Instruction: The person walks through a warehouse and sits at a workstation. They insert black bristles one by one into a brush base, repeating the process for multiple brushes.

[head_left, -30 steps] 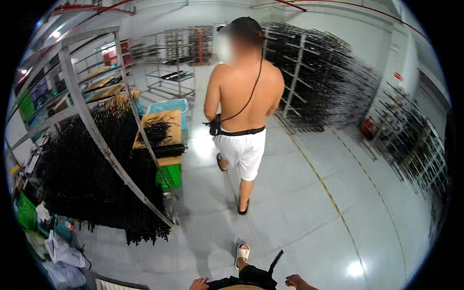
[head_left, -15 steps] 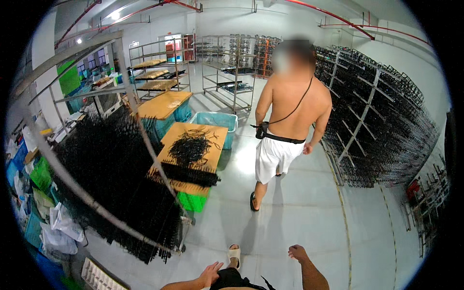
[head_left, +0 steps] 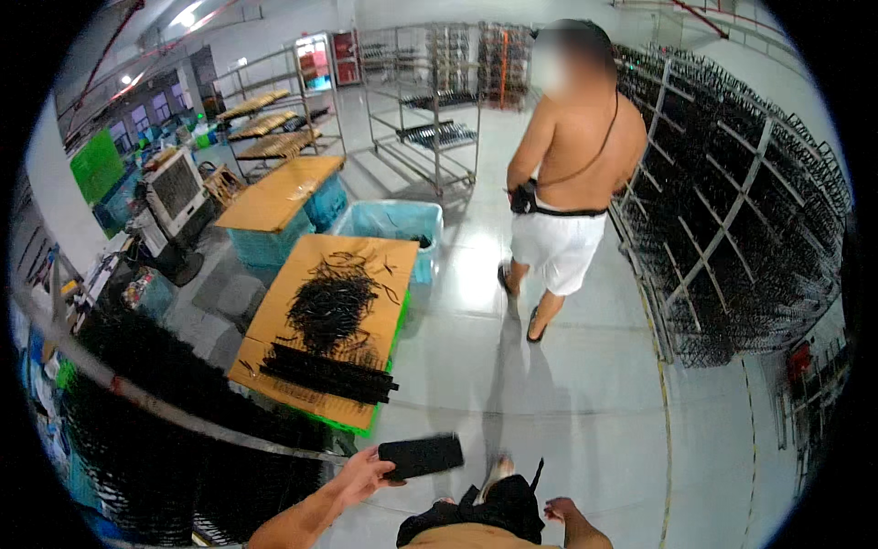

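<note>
In front of me at the bottom, my left hand [head_left: 368, 475] is closed on one end of a black smartphone [head_left: 422, 456], its dark flat face toward me. My fingers wrap its left edge. Low on the right, my right hand [head_left: 561, 511] hangs beside my body, its fingers loosely bent and apart, with nothing visible in them. Ahead of the phone stands a cardboard-topped table [head_left: 261, 325] with a heap of thin black strips [head_left: 329, 306] and a row of black comb-like pieces [head_left: 325, 373] along its near side.
A person in white shorts [head_left: 560, 247] walks ahead of me. On the right is a long rack [head_left: 732, 201] packed with black parts. A metal rack frame [head_left: 210, 425] with dark hanging parts lies close on the left. Beyond the table sit a blue bin [head_left: 389, 220] and shelf carts [head_left: 425, 110].
My left hand has come up and now holds a smartphone that did not show before. I have moved forward, closer to the table. The other person has shifted right and ahead.
</note>
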### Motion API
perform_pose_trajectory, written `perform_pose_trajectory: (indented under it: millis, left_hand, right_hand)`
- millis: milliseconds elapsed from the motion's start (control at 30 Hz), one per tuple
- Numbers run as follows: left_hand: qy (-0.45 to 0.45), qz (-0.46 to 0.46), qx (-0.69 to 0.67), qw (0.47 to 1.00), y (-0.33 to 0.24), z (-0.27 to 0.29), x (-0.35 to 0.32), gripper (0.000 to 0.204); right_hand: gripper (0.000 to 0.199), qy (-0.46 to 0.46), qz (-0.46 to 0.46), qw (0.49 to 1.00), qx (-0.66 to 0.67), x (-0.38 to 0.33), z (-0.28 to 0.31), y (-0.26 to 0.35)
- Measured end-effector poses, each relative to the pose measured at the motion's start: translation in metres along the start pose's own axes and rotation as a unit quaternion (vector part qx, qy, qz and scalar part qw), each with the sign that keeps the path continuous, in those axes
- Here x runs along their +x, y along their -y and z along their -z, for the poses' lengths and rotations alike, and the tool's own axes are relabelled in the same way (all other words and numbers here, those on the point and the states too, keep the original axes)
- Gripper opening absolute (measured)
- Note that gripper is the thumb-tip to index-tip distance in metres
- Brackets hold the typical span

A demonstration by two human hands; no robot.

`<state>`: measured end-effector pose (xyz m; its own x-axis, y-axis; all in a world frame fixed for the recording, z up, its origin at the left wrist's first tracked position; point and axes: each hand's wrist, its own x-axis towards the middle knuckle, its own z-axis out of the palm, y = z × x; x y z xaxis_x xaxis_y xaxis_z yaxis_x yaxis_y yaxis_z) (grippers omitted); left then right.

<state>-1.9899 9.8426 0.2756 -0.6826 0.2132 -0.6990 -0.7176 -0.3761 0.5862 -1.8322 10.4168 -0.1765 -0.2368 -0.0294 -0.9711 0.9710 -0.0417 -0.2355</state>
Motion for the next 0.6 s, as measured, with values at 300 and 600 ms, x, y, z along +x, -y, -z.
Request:
perform_pose_trajectory:
  millis: [300, 600]
  left_hand:
    - [0.180, -0.129, -0.144, 0.965, -0.104, -0.208, 0.177, 0.065]
    - [0.191, -0.318, -0.149, 0.916, -0.266, -0.280, 0.323, 0.066]
  right_hand:
    - [0.012, -0.062, 0.090, 0.991, -0.079, -0.023, 0.032, 0.290]
    - [0.014, 0.075, 0.207, 0.975, 0.006, 0.015, 0.046, 0.612]
